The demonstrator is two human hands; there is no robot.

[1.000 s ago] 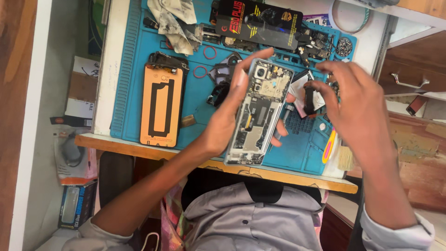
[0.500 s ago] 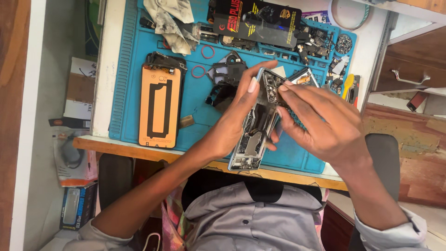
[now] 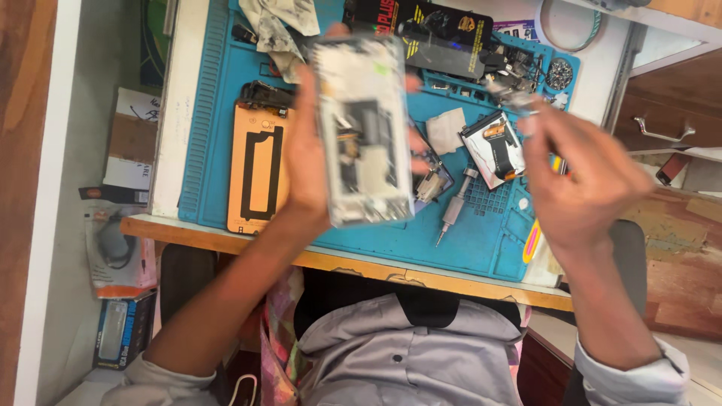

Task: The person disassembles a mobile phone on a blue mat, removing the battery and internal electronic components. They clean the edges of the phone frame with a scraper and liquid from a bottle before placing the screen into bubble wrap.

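Note:
My left hand grips an opened phone frame, lifted upright above the blue work mat, its bare inner parts facing the camera. My right hand hovers to the right of it, fingers pinched together near a small metal part at the mat's far right; whether it holds anything is blurred. An orange phone screen panel lies flat on the mat left of my left hand. A small screwdriver rests on the mat between my hands.
A silver-and-black phone part and a grey pad lie on the mat. A black tool case and crumpled cloth sit at the far edge. Boxes lie on the floor left. A drawer handle is right.
My left hand has raised the phone frame off the mat and turned it upright toward the camera. My right hand has left the frame and moved right.

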